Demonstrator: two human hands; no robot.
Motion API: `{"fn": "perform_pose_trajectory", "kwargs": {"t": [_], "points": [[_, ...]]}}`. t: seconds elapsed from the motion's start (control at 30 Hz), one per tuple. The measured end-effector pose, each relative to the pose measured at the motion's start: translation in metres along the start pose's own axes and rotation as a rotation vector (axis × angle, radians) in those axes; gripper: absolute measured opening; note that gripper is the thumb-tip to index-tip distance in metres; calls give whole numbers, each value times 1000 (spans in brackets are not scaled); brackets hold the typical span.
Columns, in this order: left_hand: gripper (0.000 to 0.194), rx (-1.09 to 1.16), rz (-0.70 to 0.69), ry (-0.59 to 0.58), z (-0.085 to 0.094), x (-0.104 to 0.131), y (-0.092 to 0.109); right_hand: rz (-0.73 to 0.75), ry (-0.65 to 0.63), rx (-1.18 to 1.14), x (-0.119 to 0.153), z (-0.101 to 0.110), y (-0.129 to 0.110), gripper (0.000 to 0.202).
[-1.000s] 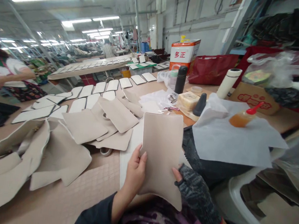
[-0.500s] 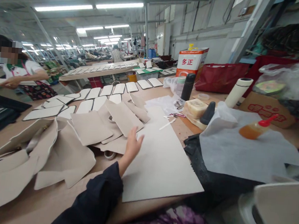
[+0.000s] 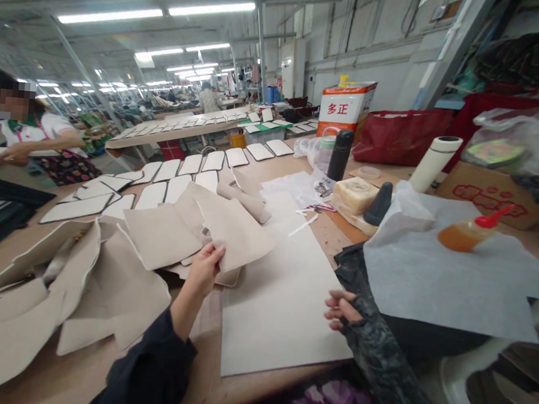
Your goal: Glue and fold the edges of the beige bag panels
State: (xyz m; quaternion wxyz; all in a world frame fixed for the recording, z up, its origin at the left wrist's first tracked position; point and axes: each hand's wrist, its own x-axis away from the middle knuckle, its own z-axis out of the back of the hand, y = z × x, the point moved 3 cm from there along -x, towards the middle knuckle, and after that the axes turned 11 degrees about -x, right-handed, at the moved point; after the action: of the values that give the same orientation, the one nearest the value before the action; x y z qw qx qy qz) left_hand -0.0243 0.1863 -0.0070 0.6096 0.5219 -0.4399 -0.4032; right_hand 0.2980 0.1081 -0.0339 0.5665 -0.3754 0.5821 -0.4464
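Observation:
My left hand (image 3: 203, 270) pinches the near left edge of a beige panel (image 3: 238, 232), a flat leather-like piece tilted up off the pile. Beneath it, more beige panels (image 3: 160, 233) overlap loosely. A large pale sheet (image 3: 283, 310) lies flat in front of me, partly under the raised panel. Over the right edge of that sheet is my right hand (image 3: 342, 308), its fingers loosely bent and apart, holding nothing. A dark patterned sleeve covers the right wrist and forearm.
Bent beige pieces (image 3: 115, 289) heap at the left. Dark-edged white panels (image 3: 168, 169) stand in rows behind. On the right are a squeeze bottle (image 3: 467, 235) on white paper (image 3: 442, 280), a yellowish block (image 3: 354, 195) and a black flask (image 3: 339, 156). A co-worker (image 3: 44, 135) stands left.
My left hand has drawn back and taken hold of the beige panel, lifting its near edge over the sheet. My right hand has come into view. A beige panel at bottom right is gone from there.

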Motion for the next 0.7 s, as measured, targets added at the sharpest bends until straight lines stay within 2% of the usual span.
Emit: {"fn": "perform_pose_trajectory", "kwargs": {"t": [0.07, 0.1, 0.17, 0.23, 0.33, 0.5, 0.7], "points": [[37, 90, 97, -190, 4, 40, -3, -330, -75, -351, -6, -29, 17, 32], [37, 113, 164, -246, 7, 60, -8, -444, -97, -472, -7, -42, 22, 36], [36, 128, 294, -320, 10, 95, -20, -509, -130, -546, -8, -63, 23, 40], [35, 117, 392, -336, 10, 120, -36, -450, -150, -505, -6, -75, 17, 37], [37, 111, 458, -287, 8, 139, -56, -298, -150, -363, 2, -80, 2, 36], [38, 142, 459, -287, -2, 144, -67, -141, -166, -78, 18, -82, -21, 37], [38, 133, 423, -329, -10, 145, -68, 96, -43, 368, 17, -76, -40, 30]]}}
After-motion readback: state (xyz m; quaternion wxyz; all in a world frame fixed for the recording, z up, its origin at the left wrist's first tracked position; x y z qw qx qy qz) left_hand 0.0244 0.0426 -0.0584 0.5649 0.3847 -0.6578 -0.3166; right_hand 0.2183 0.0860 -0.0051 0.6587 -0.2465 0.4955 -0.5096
